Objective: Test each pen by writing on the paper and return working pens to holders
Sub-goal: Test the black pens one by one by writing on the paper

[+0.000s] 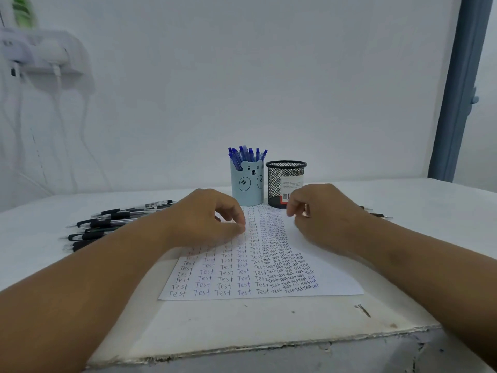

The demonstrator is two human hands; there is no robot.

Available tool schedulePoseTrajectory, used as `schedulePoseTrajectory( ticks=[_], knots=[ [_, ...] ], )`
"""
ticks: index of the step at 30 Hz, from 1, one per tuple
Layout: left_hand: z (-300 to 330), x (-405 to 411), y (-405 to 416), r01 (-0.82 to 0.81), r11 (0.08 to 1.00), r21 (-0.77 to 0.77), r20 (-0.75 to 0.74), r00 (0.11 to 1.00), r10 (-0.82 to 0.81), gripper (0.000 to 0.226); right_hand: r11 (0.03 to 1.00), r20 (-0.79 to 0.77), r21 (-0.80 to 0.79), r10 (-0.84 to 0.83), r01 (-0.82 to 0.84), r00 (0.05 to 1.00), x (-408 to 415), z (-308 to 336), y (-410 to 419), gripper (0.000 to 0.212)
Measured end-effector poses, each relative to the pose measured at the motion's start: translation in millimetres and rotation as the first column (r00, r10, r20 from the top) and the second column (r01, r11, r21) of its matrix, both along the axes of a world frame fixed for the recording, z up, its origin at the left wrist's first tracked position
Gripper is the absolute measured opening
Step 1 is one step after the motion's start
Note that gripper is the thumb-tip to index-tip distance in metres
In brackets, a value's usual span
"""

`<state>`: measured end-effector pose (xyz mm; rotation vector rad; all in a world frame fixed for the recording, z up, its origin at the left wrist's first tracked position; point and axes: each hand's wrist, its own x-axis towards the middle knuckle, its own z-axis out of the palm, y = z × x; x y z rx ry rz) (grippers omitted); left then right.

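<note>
The black pens [107,224] lay heaped near the table's [269,327] left edge, a few more [376,212] toward its right edge behind the right wrist. Light, stiff and smooth-barrelled, they would likely roll; the rubber grip section looked the surest hold. The paper [258,273], filled with "Test", lay at the middle, with the blue bear holder [247,184] of blue pens and the mesh holder [285,183] at its far edge. The left hand [204,219] hovered over the sheet, fingers loosely curled, holding nothing. The right hand [320,211] hovered likewise, fingertips drawn close; whether it pinched anything I could not tell.

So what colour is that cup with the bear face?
Light blue, with a bear face; the bear cup shows clearly in the head view.
</note>
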<state>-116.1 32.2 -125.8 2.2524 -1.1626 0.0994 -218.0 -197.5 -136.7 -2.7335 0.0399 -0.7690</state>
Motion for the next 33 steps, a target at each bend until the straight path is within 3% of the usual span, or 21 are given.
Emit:
schedulePoseTrajectory(
  ticks=[6,12,16,21,25,29,31,33],
  knots=[
    [14.7,12.1,25.2,-0.133,0.991,0.014,0.099,0.986,0.131,0.016,0.961,-0.019,-0.084,0.263,-0.264,0.965,0.8,-3.7,22.2,0.012],
    [21.7,26.2,50.7,-0.281,0.958,0.055,0.000,0.960,0.281,0.021,0.948,-0.074,-0.117,0.289,-0.296,0.955,3.7,-6.1,24.8,0.009],
    [19.3,29.1,59.1,-0.264,0.961,0.085,-0.063,0.961,0.269,0.011,0.946,-0.066,-0.111,0.298,-0.303,0.952,3.8,-6.2,24.9,0.009],
    [13.3,29.7,59.0,-0.255,0.957,0.137,-0.040,0.964,0.262,0.011,0.946,-0.063,-0.110,0.298,-0.304,0.952,4.4,-6.6,24.1,0.008],
    [9.9,27.0,53.3,-0.273,0.962,-0.006,0.006,0.962,0.273,0.012,0.946,-0.070,-0.112,0.298,-0.304,0.952,3.7,-5.4,24.9,0.008],
    [15.8,18.2,41.4,-0.216,0.933,-0.289,-0.030,0.976,0.217,0.016,0.947,-0.078,-0.109,0.296,-0.303,0.952,2.5,-4.9,25.1,0.008],
    [20.3,15.0,34.5,-0.179,0.864,-0.471,-0.066,0.984,0.168,0.020,0.947,-0.080,-0.107,0.296,-0.303,0.952,2.6,-5.1,24.8,0.008],
    [25.6,16.6,30.1,-0.157,0.710,-0.687,-0.143,0.987,0.080,0.025,0.946,-0.079,-0.106,0.298,-0.305,0.951,3.3,-5.2,24.8,0.008]
  ],
)
